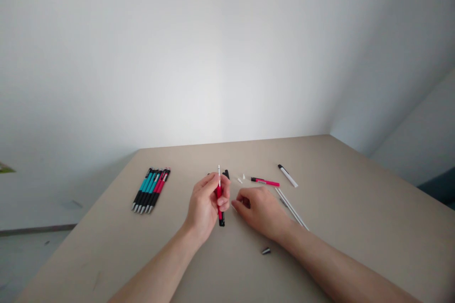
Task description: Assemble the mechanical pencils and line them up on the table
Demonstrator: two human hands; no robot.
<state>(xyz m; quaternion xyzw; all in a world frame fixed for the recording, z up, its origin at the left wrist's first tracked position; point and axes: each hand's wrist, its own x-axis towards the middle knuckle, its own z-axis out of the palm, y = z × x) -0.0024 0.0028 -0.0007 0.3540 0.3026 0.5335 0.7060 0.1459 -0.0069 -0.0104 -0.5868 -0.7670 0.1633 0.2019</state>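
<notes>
Fingers of the left hand point(206, 206) close around a red pen point(219, 192), which stands nearly upright, a thin pale tip poking out above the fist and a black end showing below it, just over the table point(355, 208). Just to the right of it, the right hand point(261, 210) rests low on the tabletop with its fingers curled in and thumb and forefinger drawn close together towards the pen; whether they pinch anything I cannot tell. Well out to the left of the left hand lies a row of pens point(151, 190), teal and red, side by side and touching. Beyond the left hand's knuckles lies a black piece point(226, 173), and past the right hand some small white bits point(241, 178), a pink barrel point(265, 182) and a white pen point(287, 176) with a dark end. Thin white rods point(291, 208) run alongside the right wrist on its outer side, and a small dark cap point(266, 250) sits on the table near the right forearm, towards the person
</notes>
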